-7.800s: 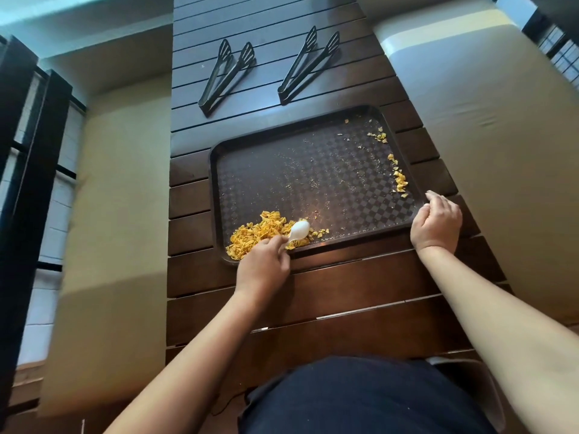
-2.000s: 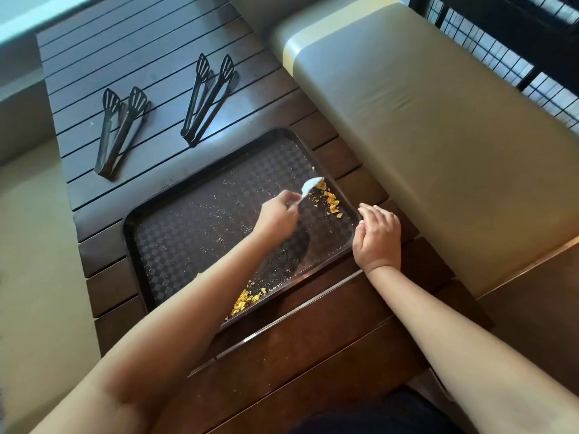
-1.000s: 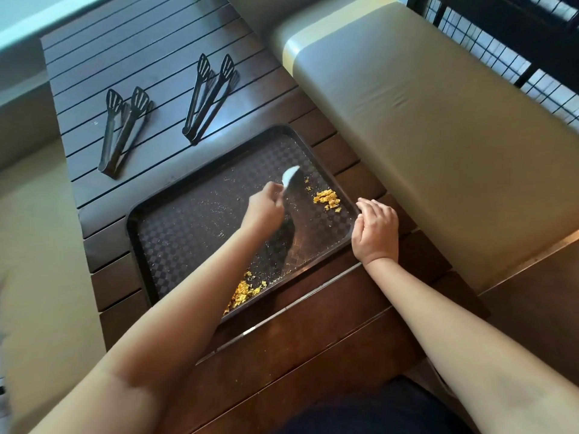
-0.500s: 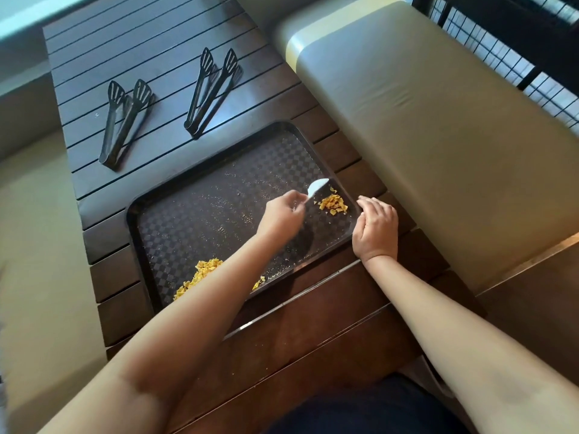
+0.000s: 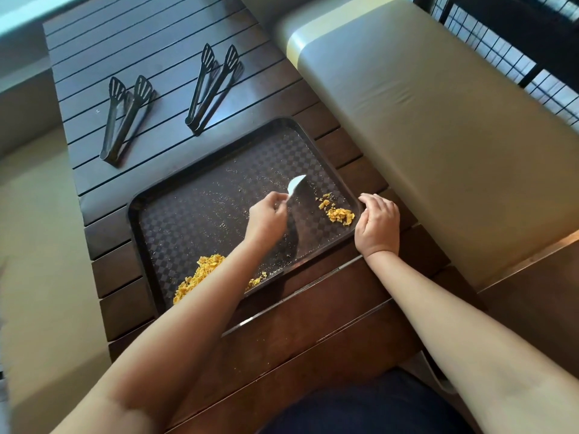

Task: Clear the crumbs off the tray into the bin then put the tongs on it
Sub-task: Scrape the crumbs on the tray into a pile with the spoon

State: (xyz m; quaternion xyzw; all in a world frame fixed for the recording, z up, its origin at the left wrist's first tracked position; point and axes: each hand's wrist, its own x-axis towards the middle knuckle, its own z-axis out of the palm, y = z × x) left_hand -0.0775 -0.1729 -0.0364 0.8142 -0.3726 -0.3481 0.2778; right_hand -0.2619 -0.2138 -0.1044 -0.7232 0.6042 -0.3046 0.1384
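Note:
A dark checkered tray [image 5: 200, 195] lies on the slatted wooden table [image 5: 156, 51]. My left hand [image 5: 266, 219] holds a white plastic spoon [image 5: 295, 185] above the tray's right half, bowl lifted. A small heap of yellow crumbs [image 5: 339, 213] lies near the tray's right corner. A bigger crumb pile [image 5: 197, 275] sits at the near-left edge, partly hidden by my left forearm. My right hand [image 5: 377, 225] grips the tray's right corner rim. Two black tongs lie beyond the tray: the left tongs [image 5: 123, 115] and the right tongs [image 5: 213, 86]. No bin is in view.
A beige cushioned bench [image 5: 438, 126] runs along the table's right side, with a black wire grille [image 5: 517, 51] behind it. Another beige bench [image 5: 37, 245] lies to the left. Fine crumb dust is scattered over the tray's middle.
My left hand has drawn the spoon back up and left, away from the small right crumb heap. My right hand stays on the tray corner. The view shifted slightly.

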